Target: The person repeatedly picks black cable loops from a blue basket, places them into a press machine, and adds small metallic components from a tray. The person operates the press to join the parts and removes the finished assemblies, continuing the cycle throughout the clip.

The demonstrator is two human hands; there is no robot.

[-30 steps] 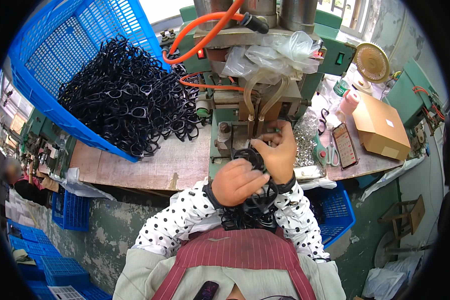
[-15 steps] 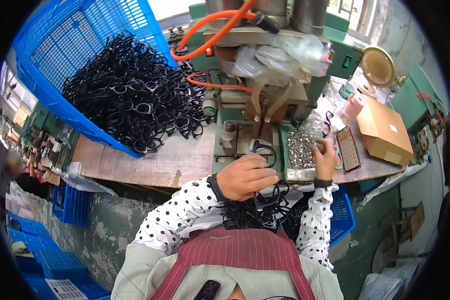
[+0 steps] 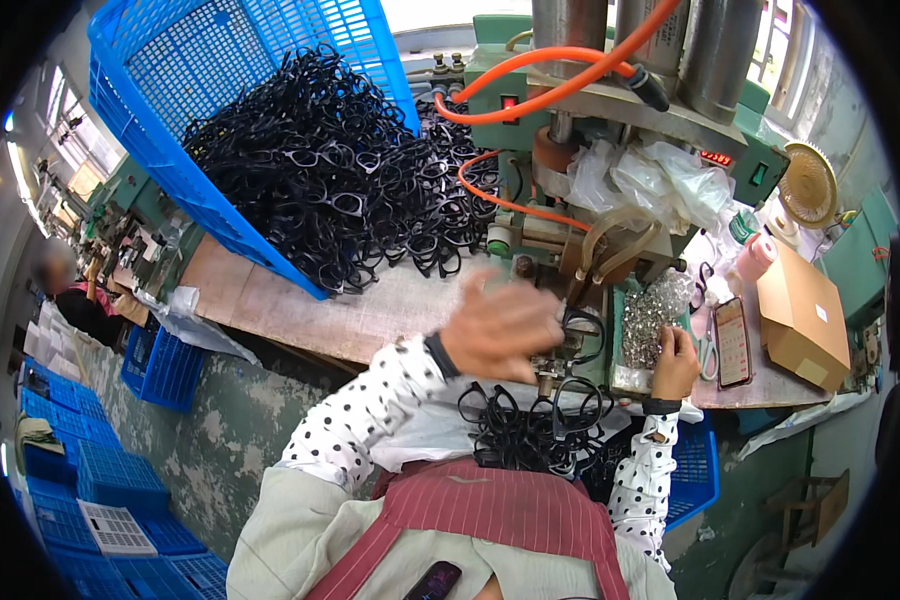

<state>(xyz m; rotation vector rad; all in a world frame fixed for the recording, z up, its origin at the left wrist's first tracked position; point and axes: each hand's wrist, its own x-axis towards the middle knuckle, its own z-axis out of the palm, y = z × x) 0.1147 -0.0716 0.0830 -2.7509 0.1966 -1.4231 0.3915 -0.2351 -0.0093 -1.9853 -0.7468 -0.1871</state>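
My left hand (image 3: pixel 503 328), blurred by motion, is over the table edge left of the press (image 3: pixel 560 210). Its thumb stands away from its fingers, and I see nothing in it. A black eyeglass frame (image 3: pixel 598 338) sits at the press fixture, just right of that hand. Below, a pile of black eyeglass frames (image 3: pixel 530 430) lies on my lap. My right hand (image 3: pixel 676 362) is at the right edge of a tray of small shiny metal parts (image 3: pixel 650 318). Its fingertips are drawn together; whatever they pinch is too small to make out.
A tilted blue crate (image 3: pixel 240 235) spills a big heap of eyeglass frames (image 3: pixel 310 180) on the left. Right of the tray are scissors (image 3: pixel 708 358), a phone (image 3: pixel 732 345), a pink bottle (image 3: pixel 756 257) and a cardboard box (image 3: pixel 802 318). Orange hoses (image 3: pixel 560 100) cross the press.
My left hand has swung up and away from the lap pile, leaving the eyeglass frame it was at. My right hand's fingers have drawn closer together by the tray. The view has shifted left.
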